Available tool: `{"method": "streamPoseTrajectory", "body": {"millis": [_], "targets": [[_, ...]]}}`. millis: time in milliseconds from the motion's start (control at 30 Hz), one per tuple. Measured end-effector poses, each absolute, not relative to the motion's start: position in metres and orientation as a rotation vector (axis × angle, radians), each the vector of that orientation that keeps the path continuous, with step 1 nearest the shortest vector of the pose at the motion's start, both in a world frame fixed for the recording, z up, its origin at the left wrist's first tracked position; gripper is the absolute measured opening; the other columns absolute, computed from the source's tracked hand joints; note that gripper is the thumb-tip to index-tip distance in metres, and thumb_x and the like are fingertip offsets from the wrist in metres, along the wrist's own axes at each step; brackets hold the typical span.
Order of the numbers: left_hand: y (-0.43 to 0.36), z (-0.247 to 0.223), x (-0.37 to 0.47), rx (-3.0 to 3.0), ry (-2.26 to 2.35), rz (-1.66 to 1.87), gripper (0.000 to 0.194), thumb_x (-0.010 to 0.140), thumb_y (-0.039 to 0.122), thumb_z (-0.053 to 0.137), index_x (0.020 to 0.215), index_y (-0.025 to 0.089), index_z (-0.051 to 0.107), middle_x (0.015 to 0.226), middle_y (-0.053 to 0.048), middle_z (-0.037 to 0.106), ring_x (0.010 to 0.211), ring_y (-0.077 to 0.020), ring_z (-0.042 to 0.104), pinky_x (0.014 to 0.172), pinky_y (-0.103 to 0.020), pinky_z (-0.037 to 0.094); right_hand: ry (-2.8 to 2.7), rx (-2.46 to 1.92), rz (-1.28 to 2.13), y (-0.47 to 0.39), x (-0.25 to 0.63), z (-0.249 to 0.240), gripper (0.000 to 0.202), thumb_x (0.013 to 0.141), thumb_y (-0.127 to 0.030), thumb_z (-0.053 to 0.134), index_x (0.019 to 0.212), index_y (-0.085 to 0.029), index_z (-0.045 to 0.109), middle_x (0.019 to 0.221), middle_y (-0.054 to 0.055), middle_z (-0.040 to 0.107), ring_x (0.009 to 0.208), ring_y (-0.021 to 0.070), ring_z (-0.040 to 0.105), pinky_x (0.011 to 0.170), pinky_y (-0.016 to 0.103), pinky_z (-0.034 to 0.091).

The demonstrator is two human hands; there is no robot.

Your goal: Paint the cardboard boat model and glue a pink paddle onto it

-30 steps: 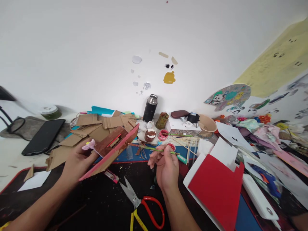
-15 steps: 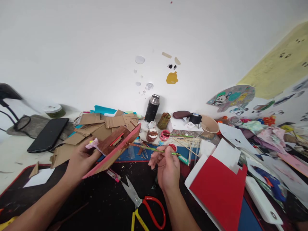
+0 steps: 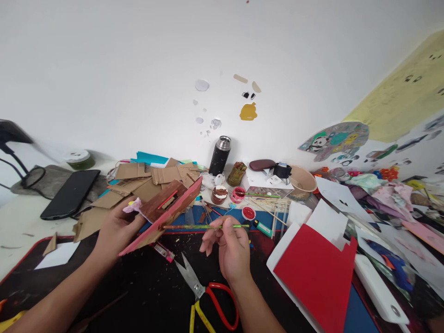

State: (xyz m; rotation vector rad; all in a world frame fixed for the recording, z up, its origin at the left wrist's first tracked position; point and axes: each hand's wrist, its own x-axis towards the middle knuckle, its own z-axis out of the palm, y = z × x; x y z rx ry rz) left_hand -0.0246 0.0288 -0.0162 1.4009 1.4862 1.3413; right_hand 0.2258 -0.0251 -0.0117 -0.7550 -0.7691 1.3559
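Note:
My left hand [image 3: 120, 231] grips a cardboard model [image 3: 169, 208] by its left end. The model has brown-painted faces, a pink edge, a bare cardboard part, and a pale pink flower-like piece [image 3: 133, 206] by my thumb. In my right hand [image 3: 231, 252], a thin paintbrush [image 3: 208, 227] is pinched between thumb and fingers. The brush lies almost level, its brown-stained tip against the lower cardboard face of the model. Behind stand a jar of brown paint [image 3: 219, 195] and a jar of red paint [image 3: 237, 194], both uncovered.
Below my hands lie scissors [image 3: 197, 289] with red and yellow handles. Cardboard scraps [image 3: 138, 185] and a phone [image 3: 71, 194] are at left. A black flask [image 3: 219, 155] stands at the back. Red paper [image 3: 315, 273] and a white-handled tool [image 3: 379, 289] lie at right.
My right hand has moved left and slightly down with the paintbrush. Its tip has slid down and left along the model, which my left hand keeps nearly still.

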Motion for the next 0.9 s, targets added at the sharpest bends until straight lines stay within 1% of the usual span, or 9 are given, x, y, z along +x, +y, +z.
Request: {"method": "streamPoseTrajectory", "body": {"millis": [233, 433, 533, 700, 900], "targets": [[0.028, -0.017, -0.025, 1.379, 1.476, 1.338, 0.04, 0.068, 0.058, 0.086, 0.079, 0.022, 0.072, 0.075, -0.003, 0.076, 0.074, -0.0248, 0.069, 0.072, -0.035, 0.059, -0.654, -0.793, 1.253, -0.019, 0.234, -0.007, 0.044, 0.093, -0.062, 0.082, 0.087, -0.018, 0.077, 0.067, 0.004, 0.079, 0.047, 0.0156, 0.07, 0.043, 0.021, 0.05], [0.029, -0.021, -0.027, 1.375, 1.486, 1.346, 0.043, 0.067, 0.061, 0.088, 0.076, 0.022, 0.071, 0.072, -0.003, 0.075, 0.072, -0.0244, 0.068, 0.07, -0.034, 0.059, -0.641, -0.83, 1.202, -0.017, 0.238, -0.007, 0.046, 0.09, -0.064, 0.083, 0.087, -0.019, 0.077, 0.068, 0.004, 0.078, 0.047, 0.0162, 0.069, 0.042, 0.022, 0.047], [0.029, -0.022, -0.027, 1.372, 1.48, 1.347, 0.043, 0.067, 0.061, 0.087, 0.076, 0.022, 0.071, 0.072, -0.003, 0.075, 0.072, -0.0242, 0.067, 0.07, -0.034, 0.058, -0.668, -0.813, 1.238, -0.018, 0.236, -0.007, 0.046, 0.092, -0.064, 0.081, 0.087, -0.019, 0.076, 0.067, 0.003, 0.077, 0.046, 0.0155, 0.068, 0.042, 0.022, 0.048], [0.029, -0.022, -0.027, 1.363, 1.476, 1.34, 0.043, 0.067, 0.059, 0.088, 0.081, 0.021, 0.073, 0.08, -0.005, 0.08, 0.077, -0.0251, 0.07, 0.076, -0.035, 0.06, -0.71, -0.784, 1.314, -0.022, 0.23, -0.007, 0.046, 0.094, -0.064, 0.079, 0.086, -0.018, 0.075, 0.066, 0.004, 0.078, 0.046, 0.0161, 0.07, 0.042, 0.022, 0.049], [0.029, -0.021, -0.029, 1.375, 1.481, 1.334, 0.043, 0.069, 0.061, 0.088, 0.078, 0.021, 0.072, 0.075, -0.004, 0.077, 0.073, -0.024, 0.068, 0.073, -0.035, 0.059, -0.774, -0.738, 1.4, -0.028, 0.223, -0.013, 0.046, 0.097, -0.062, 0.076, 0.087, -0.018, 0.076, 0.068, 0.005, 0.08, 0.046, 0.0159, 0.072, 0.043, 0.021, 0.049]]}}
